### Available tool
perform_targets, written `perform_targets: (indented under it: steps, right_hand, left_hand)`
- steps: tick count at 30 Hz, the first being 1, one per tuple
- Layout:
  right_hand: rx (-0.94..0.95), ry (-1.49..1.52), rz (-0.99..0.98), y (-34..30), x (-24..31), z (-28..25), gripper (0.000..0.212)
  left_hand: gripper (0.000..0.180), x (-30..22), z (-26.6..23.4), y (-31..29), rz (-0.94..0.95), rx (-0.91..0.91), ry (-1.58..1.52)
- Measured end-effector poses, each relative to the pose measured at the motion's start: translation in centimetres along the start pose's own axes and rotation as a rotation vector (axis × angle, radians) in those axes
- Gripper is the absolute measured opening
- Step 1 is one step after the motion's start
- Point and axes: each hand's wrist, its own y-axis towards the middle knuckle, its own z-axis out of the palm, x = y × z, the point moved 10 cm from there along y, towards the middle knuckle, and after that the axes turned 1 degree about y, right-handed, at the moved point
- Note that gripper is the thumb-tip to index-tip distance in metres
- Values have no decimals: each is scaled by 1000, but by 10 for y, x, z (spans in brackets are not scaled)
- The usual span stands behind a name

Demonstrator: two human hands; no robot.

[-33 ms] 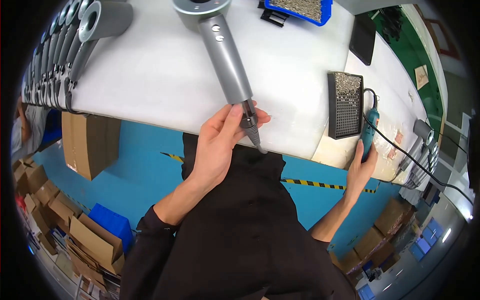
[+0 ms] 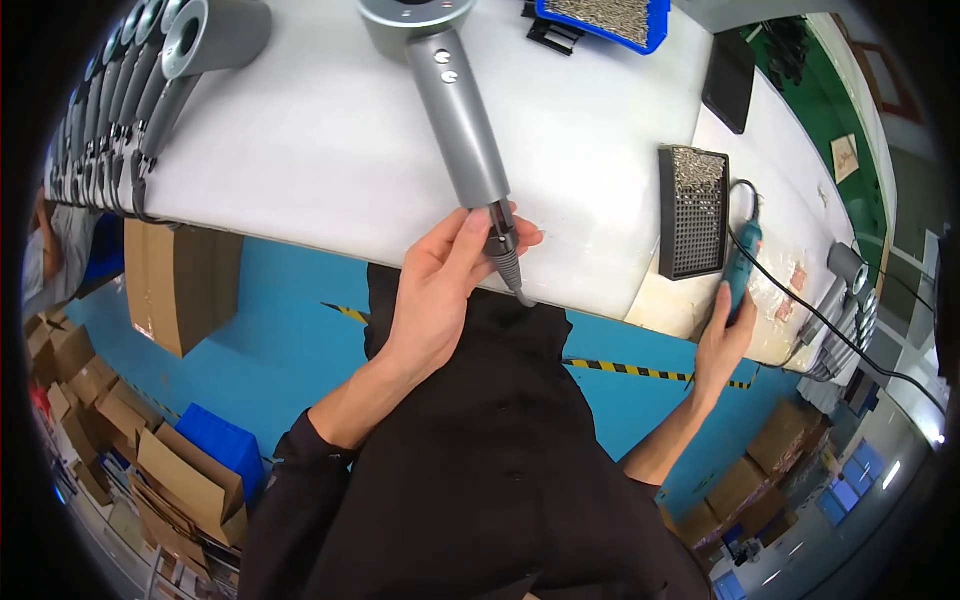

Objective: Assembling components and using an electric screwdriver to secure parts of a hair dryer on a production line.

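A grey hair dryer [image 2: 462, 130] lies on the white table in front of me, its handle slanting toward me and its head cut off by the upper edge. My left hand [image 2: 435, 290] is closed round the handle's lower end, where a dark inner part and the ribbed cord sleeve [image 2: 507, 268] stick out of the grey tube. Off to the right, my right hand [image 2: 722, 350] grips the near end of a teal electric screwdriver [image 2: 742, 262] lying at the table's edge. Its tip points away from me, beside a black screw tray [image 2: 693, 235].
Silvery screws fill the tray's far part. A blue bin [image 2: 656, 30] of small metal parts stands at the back, with a black flat device [image 2: 730, 82] to its right. More hair dryers [image 2: 215, 40] line the left side. A black cable [image 2: 840, 330] crosses the right. Cardboard boxes [image 2: 180, 285] stand below.
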Motion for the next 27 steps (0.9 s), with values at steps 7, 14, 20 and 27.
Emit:
perform_targets:
  steps: [7, 14, 20, 27]
  right_hand:
    - [-155, 1137, 70, -11, 60, -55, 34]
    - [-65, 1766, -382, -36, 205, -35, 31]
    - [88, 1662, -527, -42, 249, -5, 33]
    - [120, 1653, -499, -39, 252, 9, 31]
  left_hand:
    - [38, 4, 0, -3, -32, -6, -6]
    - [37, 9, -1, 1, -44, 1, -13]
    - [36, 11, -2, 0, -69, -5, 50]
    - [31, 8, -3, 2, -23, -53, -13]
